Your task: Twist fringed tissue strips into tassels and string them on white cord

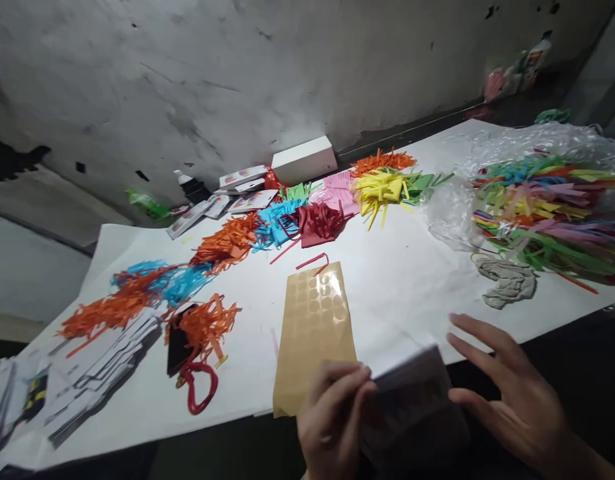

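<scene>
L hand (334, 413) pinches the L corner of a thin packet (414, 390) at the table's (402, 287) near edge, by the sticker sheet (312, 333), R hand (517, 393) spread w/ fingers apart near its R side; best pinch lightly & steady both edges, approx. level.

2 hands (520, 400); 1 brn sht (312, 337); 1 red loop (214, 385)

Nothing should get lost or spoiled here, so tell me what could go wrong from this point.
The paper packet might slip: the left hand pinches it at one corner, while the right hand is spread open beside it. The tan sheet reaches the near edge of the table, close to the left hand, so a nudge could knock it off.
</scene>
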A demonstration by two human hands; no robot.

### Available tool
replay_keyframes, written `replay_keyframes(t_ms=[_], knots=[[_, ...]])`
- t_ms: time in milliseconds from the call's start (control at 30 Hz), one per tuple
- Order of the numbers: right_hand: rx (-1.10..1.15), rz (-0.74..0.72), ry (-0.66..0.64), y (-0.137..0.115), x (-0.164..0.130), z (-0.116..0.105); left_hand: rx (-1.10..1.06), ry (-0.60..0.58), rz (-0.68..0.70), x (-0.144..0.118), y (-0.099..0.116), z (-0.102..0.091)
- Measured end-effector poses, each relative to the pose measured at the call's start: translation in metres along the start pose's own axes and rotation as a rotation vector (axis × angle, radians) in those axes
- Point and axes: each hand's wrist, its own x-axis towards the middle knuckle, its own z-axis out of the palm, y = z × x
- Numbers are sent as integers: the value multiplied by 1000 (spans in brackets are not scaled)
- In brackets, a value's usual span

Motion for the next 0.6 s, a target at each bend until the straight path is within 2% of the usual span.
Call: replay_keyframes(t_ms=[67,167,267,333,400,500,600], knots=[[-69,-108,38,-19,8,7,62,171,-120,13,-2,-15],[-119,-279,-148,-44,28,35,72,276,-323,44,-21,-25],[-266,-204,-347,-40,45,79,3,186,-518,76,-57,-13],[-315,-157,-439,-22,51,107,-21,103,-570,90,-83,-1],[-312,-172,-475,-1,52,127,-33,28,-601,97,-104,5],[-297,-196,-502,17,48,137,-66,-59,-631,96,-120,3],[-265,-188,-530,17,44,134,-124,-86,-643,92,-122,-1]])
